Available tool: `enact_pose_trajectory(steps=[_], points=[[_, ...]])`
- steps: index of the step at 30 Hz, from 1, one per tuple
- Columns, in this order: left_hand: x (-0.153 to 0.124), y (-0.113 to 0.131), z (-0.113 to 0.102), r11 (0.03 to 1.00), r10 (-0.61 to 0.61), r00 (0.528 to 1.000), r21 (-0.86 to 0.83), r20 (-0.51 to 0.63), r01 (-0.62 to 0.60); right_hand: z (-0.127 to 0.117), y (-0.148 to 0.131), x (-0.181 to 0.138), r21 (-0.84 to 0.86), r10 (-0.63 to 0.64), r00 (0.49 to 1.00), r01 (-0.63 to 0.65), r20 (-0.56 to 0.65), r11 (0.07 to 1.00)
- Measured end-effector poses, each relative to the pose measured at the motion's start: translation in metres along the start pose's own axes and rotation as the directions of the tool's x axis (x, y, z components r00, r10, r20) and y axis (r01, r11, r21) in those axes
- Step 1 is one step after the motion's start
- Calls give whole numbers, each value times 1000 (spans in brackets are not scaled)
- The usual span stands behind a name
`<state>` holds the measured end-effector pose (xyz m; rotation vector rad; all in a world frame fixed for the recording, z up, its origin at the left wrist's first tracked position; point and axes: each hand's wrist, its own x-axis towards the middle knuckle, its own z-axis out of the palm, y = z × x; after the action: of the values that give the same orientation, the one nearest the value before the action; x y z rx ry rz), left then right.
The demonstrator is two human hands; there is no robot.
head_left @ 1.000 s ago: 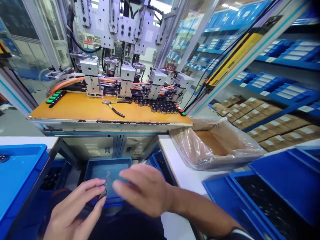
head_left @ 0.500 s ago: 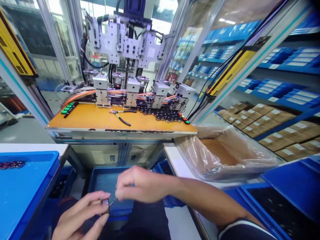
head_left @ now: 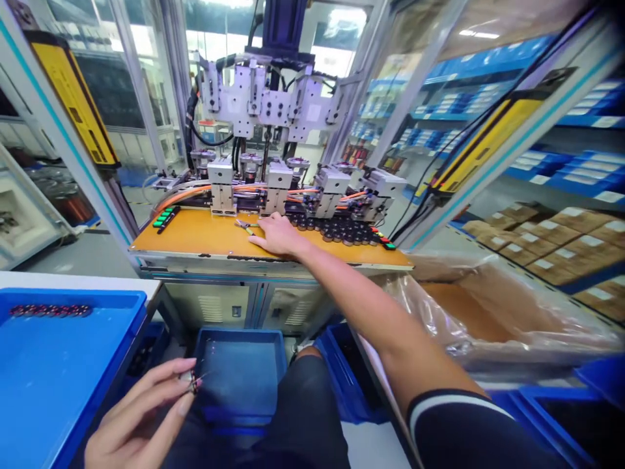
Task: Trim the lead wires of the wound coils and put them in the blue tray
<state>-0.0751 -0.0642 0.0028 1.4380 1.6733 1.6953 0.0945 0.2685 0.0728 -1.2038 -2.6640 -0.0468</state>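
My left hand [head_left: 146, 413], at the lower left, pinches a small round part with fine wire ends [head_left: 190, 381] between thumb and fingers. The part looks like a little wound coil, and its loose wires point to the right. My right hand [head_left: 279, 236] reaches out over the orange worktop [head_left: 205, 238]. Its thumb is spread away from the fingers, astride the handles of the pliers [head_left: 243, 225]. Only the jaws and the start of the handles show; the rest lies hidden under the hand, so I cannot see a firm grip.
Dark round parts [head_left: 349, 231] crowd the worktop's right, before a machine with metal clamp blocks [head_left: 276, 189]. A blue tray [head_left: 73, 378] at left bears a row of small coils [head_left: 51, 311]. Below sits another blue tray [head_left: 241, 335]. A plastic-lined box [head_left: 469, 312] stands right.
My right hand has left the loose wire near my left hand and moved forward onto the pliers. My left hand keeps the small part. The view has shifted slightly left.
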Motion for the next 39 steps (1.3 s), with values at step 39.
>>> enact_pose_trajectory(steps=[39], points=[[6,-2,17,970,181,966,128,183,-206,66,-123,-255,919,-323,946,-146,22,-365]])
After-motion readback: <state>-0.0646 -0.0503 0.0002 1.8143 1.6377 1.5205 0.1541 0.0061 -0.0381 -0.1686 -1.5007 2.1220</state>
